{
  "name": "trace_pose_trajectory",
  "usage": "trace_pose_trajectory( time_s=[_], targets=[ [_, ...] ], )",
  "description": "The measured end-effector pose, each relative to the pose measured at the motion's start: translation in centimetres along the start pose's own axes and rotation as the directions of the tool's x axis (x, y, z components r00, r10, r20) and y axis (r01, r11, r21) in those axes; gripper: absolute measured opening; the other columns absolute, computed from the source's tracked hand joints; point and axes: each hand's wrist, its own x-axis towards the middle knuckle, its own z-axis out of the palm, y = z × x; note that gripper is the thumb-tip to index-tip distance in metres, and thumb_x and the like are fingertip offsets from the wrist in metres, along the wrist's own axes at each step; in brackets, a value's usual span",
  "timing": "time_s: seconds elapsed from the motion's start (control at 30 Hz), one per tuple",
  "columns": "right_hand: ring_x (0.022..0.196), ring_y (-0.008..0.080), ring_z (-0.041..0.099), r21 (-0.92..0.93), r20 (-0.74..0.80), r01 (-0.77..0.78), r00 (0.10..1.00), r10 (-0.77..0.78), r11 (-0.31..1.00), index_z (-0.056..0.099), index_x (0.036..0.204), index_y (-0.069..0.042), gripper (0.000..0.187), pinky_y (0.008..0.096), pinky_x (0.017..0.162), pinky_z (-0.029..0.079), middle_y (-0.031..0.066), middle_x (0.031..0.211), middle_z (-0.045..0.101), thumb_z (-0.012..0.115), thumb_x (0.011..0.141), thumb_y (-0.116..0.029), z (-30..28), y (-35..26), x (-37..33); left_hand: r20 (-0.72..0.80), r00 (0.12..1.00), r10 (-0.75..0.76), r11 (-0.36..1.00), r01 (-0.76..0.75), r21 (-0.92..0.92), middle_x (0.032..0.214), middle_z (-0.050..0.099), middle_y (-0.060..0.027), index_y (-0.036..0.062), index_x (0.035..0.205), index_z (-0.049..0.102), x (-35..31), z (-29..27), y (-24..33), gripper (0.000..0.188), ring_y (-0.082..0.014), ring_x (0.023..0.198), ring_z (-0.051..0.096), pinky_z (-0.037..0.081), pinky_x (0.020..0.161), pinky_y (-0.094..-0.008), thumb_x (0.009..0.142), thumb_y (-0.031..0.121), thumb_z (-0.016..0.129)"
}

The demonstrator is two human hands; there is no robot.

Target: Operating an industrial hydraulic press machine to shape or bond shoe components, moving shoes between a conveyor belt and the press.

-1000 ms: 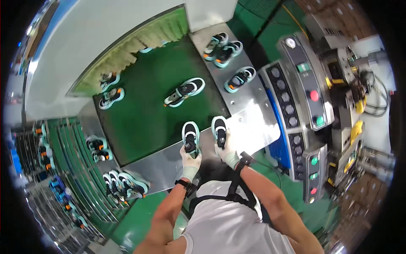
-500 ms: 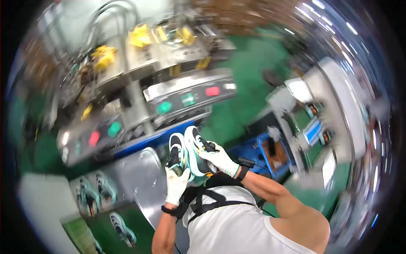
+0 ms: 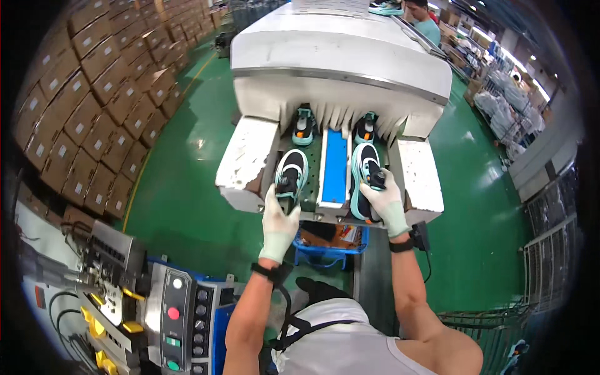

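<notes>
My left hand (image 3: 279, 219), in a white glove, is closed on the heel of a black, white and mint sneaker (image 3: 292, 169). In my right hand (image 3: 386, 201), gloved too, a second such sneaker (image 3: 359, 164) is gripped near its ankle opening. Both shoes point away from me at the mouth of a large white machine (image 3: 340, 47), one on each side of a blue strip (image 3: 334, 172). Ahead of them two more sneakers, the left one (image 3: 304, 128) and the right one (image 3: 365, 128), stand by the hanging white flaps (image 3: 334, 111).
A blue crate (image 3: 322, 255) with odds and ends sits below the machine's front edge. At the lower left is a control panel (image 3: 178, 319) with coloured buttons. Cardboard boxes (image 3: 81, 125) are stacked at left. Another person (image 3: 428, 25) stands beyond the machine.
I have turned from the button-panel machine to the white one. The two sneakers, held close together before, are now apart at its mouth, one in each hand.
</notes>
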Motion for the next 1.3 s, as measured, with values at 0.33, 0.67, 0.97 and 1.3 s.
trace_pose_trajectory(
  time_s=[0.33,0.67,0.97,1.3],
  targets=[
    [0.104,0.0422,0.065,-0.557,-0.072,0.021,0.995,-0.074,0.831,0.064,0.108,0.002,0.055,0.0464,0.089,0.051,0.0295,0.109,0.067,0.069,0.079,-0.044,6.6,3.8,17.9,0.118,0.993,-0.008,0.883,0.062,-0.465,0.142,0.045,-0.0295,-0.0034,0.145,0.037,11.6,9.5,-4.5,0.073,-0.0376,0.13,0.048,0.039,0.11,-0.041,0.082,0.012,0.071],
    [0.142,0.0288,0.037,0.178,0.797,0.297,0.516,-0.314,0.938,0.032,0.151,0.005,0.066,0.0402,0.119,0.027,0.0201,0.155,0.037,0.063,0.097,-0.016,22.8,3.2,-10.8,0.018,0.52,-0.854,0.509,0.828,0.237,0.103,0.069,-0.0224,0.002,0.102,0.068,-34.1,-18.9,-10.4,0.033,-0.0409,0.098,0.065,0.052,0.086,-0.049,0.093,0.03,0.053],
    [0.137,0.0326,0.045,0.113,0.984,0.607,-0.178,-0.004,0.787,0.042,0.141,0.01,0.065,0.04,0.116,0.031,0.0262,0.145,0.048,0.071,0.09,-0.019,30.8,5.9,-33.7,-0.839,-0.417,-0.349,-0.352,0.888,-0.295,0.103,0.067,-0.023,0.004,0.098,0.063,-83.5,-37.7,12.0,0.036,-0.0406,0.099,0.064,0.051,0.087,-0.0494,0.093,0.039,0.058],
    [0.119,0.033,0.06,0.087,0.92,0.898,-0.238,0.31,0.432,0.055,0.129,0.012,0.06,0.0389,0.102,0.046,0.0253,0.128,0.062,0.075,0.086,-0.025,28.6,4.7,-40.6,-0.481,-0.74,-0.47,-0.673,0.653,-0.348,0.119,0.06,-0.0136,0.006,0.119,0.059,-93.8,-24.9,5.5,0.056,-0.0319,0.11,0.062,0.056,0.089,-0.0412,0.072,0.024,0.083]
  ],
)
